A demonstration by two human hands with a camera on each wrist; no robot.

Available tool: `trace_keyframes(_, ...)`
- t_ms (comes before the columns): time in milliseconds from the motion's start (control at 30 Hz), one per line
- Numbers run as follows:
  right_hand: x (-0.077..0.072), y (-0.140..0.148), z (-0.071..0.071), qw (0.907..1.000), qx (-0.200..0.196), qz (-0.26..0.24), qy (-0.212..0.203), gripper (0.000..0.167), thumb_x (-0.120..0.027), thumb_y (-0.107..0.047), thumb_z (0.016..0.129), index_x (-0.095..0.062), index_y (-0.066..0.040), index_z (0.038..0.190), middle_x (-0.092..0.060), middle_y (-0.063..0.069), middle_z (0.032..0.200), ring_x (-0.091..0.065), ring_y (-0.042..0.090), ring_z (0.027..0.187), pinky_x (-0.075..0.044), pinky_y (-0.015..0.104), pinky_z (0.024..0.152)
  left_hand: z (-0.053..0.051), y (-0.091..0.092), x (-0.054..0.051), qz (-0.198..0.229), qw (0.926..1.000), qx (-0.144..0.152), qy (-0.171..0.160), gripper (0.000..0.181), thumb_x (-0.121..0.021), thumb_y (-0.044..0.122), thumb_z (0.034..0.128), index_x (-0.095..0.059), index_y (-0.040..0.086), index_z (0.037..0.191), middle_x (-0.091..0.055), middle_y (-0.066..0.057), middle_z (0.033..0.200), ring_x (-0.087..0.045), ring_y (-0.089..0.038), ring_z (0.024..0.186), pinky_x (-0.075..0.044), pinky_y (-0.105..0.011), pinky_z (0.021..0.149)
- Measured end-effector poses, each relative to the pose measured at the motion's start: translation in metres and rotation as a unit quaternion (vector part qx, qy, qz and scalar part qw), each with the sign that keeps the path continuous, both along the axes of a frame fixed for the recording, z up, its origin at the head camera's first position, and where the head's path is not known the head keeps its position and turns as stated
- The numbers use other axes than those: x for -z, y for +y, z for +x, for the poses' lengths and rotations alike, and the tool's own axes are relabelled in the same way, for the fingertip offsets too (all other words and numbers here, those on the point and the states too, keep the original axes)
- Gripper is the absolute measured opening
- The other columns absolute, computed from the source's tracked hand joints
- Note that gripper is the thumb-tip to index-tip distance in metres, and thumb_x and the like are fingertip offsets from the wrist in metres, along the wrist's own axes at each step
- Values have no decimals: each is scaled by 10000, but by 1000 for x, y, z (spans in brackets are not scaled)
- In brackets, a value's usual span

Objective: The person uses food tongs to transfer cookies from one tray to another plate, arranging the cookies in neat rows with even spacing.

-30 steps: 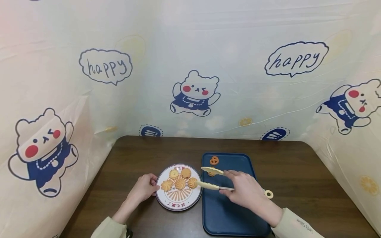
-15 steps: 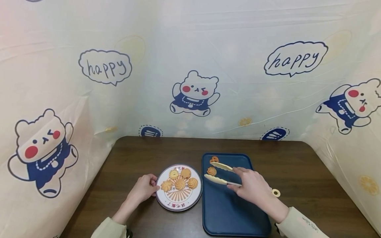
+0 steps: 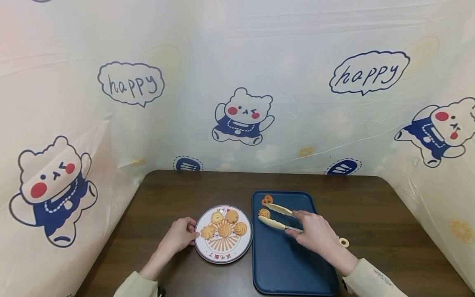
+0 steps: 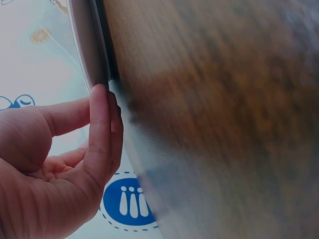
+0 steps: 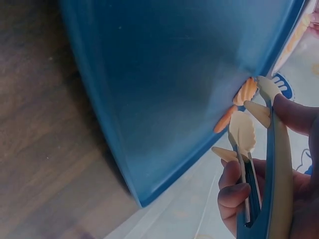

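A golden-brown, swirled round cookie (image 3: 264,212) lies near the far left corner of the dark blue rectangular tray (image 3: 293,268), between the parted tips of cream-tipped metal tongs (image 3: 271,222). Whether the tips touch it cannot be told. The right hand (image 3: 315,233) grips the tongs, thumb along one arm and fingers curled round the other, keeping the tips apart over the tray. Just beyond the cookie, on the same tray, lies a brown, looped pretzel (image 3: 267,200).

Just beside the tray's left edge sits a round white plate (image 3: 222,258) with a dark rim line, red characters and printed stripes. It holds five cookies: a pale ring-like one (image 3: 217,217) and a smooth round brown one (image 3: 231,216) at the back; in front, from left to right, a ridged golden one (image 3: 207,232), a larger swirl (image 3: 224,230) and a smaller swirl (image 3: 240,228). The left hand (image 3: 182,234) pinches the plate's left rim, thumb and fingers nearly closed together on it.

Tray and plate rest on a dark brown wooden table (image 3: 170,189); behind it hangs a pale curtain (image 3: 237,41) printed with bears and "happy" bubbles.
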State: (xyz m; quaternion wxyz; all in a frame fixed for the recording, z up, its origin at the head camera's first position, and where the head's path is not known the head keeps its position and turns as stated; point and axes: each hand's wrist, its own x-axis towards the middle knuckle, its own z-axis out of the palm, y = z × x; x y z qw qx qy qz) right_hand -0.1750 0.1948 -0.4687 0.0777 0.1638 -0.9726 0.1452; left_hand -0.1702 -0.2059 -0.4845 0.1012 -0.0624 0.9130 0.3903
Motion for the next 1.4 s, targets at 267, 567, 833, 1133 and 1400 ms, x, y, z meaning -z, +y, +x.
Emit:
trace_keyframes(267,5,0,0,10000,9,-10,-56,587,-796,-458,815,-700,-36,1212,-700,120,1159,-691,339,957,-566,500,775,0,1,-2,39,10000,-19,6,256,-729,-12,875,-612,-66,1097,-541,-90,811,-570,-178,673,-569,-286,593)
trace_keyframes(567,7,-3,1,10000,14,-32,-73,557,-779,-441,840,-702,-37,1215,-700,126,1162,-685,345,995,-563,511,809,2,1,-2,-4,10000,70,67,261,-731,-9,874,-607,-75,1094,-534,-91,808,-563,-171,663,-569,-296,590)
trace_keyframes(833,9,-4,4,10000,2,-30,-13,530,-770,-431,849,-707,-44,1205,-702,129,1155,-693,336,970,-568,512,797,1,-1,0,16,10000,8,25,258,-733,-14,869,-613,-62,1093,-539,-85,800,-562,-174,661,-566,-288,590)
trace_keyframes(1133,7,-5,5,10000,13,-59,-24,522,-771,-418,853,-704,-47,1215,-698,129,1165,-690,339,974,-567,514,801,2,0,-3,-39,10000,55,42,248,-734,-6,872,-612,-59,1081,-536,-84,796,-562,-173,661,-558,-285,582)
trace_keyframes(1400,5,-5,6,9999,-49,-79,81,524,-771,-419,854,-703,-50,1220,-697,122,1173,-692,329,972,-571,497,788,3,1,-4,-30,9999,83,65,260,-735,-8,870,-609,-69,1089,-533,-85,801,-557,-171,662,-558,-289,583)
